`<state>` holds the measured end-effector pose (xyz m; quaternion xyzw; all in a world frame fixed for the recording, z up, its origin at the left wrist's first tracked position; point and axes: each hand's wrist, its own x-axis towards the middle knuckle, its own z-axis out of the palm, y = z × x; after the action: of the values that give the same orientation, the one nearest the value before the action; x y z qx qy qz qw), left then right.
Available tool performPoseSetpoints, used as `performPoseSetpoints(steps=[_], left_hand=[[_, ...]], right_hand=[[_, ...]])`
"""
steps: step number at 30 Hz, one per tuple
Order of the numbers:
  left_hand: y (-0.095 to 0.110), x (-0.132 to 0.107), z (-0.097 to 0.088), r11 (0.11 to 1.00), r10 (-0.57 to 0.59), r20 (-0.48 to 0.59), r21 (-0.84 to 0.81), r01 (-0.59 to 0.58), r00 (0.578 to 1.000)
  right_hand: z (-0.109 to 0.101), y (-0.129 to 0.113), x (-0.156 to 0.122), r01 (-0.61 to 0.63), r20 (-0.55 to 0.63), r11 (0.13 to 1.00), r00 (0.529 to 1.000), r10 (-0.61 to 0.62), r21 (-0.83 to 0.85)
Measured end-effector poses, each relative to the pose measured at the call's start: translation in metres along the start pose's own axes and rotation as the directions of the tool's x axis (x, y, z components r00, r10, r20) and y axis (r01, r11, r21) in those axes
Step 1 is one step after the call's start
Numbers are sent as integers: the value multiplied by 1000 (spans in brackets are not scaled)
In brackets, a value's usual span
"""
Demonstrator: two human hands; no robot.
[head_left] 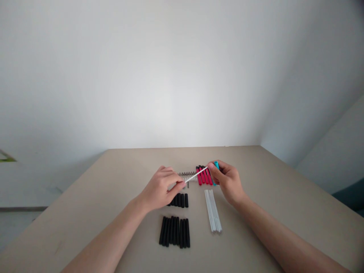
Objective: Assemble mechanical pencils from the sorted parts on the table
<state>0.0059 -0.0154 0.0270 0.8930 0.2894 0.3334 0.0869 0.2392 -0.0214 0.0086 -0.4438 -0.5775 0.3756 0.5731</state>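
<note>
A thin white pen refill [196, 174] slants between my two hands above the table. My left hand [163, 187] pinches its lower end between thumb and fingertips. At the upper end, the thumb and index fingertip of my right hand [229, 182] close on the refill. A teal pen barrel [216, 165], its open end up, shows between that hand's thumb and curled fingers; the rest of it is largely hidden. Just beyond lie several red pen barrels [203, 176] with black ends, side by side. Metal springs [187, 173] lie in a row behind the refill, partly covered by my left hand.
On the beige table [85, 227], several white refills [213, 212] lie in a bundle below my right hand. Short black tubes [182, 200] form one row, partly behind my left hand, and longer black tubes [174, 232] another nearer me. A white wall [182, 76] rises behind.
</note>
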Motion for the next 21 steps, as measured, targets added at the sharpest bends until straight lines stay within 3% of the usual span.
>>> performPoseSetpoints(steps=[3, 6, 8, 12, 15, 21], left_hand=[[3, -1, 0, 1000, -7, -61, -5, 7, 998], [2, -2, -1, 997, -74, -202, -22, 71, 977], [0, -2, -1, 995, -99, -242, -28, 95, 965], [0, -2, -2, 993, -115, -238, 11, 121, 964], [0, -2, -1, 990, -124, -230, 39, 136, 965], [-1, -2, 0, 987, -139, -222, 47, 153, 965]], right_hand=[[-4, 6, 1, 5, 54, 998, 998, -8, 58], [-8, 9, 0, 61, 199, 997, 979, -50, -52], [-11, 8, 1, 101, 317, 985, 947, -52, -137], [-17, -3, 3, 256, 540, 925, 839, -68, -281], [-20, -10, 5, 376, 637, 863, 767, -84, -338], [-18, -13, 6, 450, 691, 814, 718, -86, -367]])
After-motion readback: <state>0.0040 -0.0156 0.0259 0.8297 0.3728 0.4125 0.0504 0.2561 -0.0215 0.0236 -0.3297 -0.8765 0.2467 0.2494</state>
